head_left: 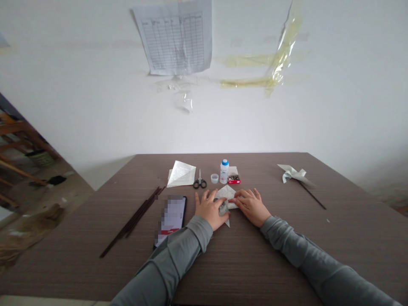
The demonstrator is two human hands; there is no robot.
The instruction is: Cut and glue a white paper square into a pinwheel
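No word or number can be made out with certainty anywhere. The paper sheet (pixel 175 38) taped to the wall (pixel 95 106) bears a ruled table with a header row, its entries too faint to read. Small print covers the folded white paper (pixel 184 175) and the creased piece of paper (pixel 227 192) in front of the bottle (pixel 224 174), likewise illegible. The bottle's label carries tiny blurred lettering, and the red box (pixel 234 182) shows small white marks. Pixel blocks hide part of the phone screen (pixel 176 214).
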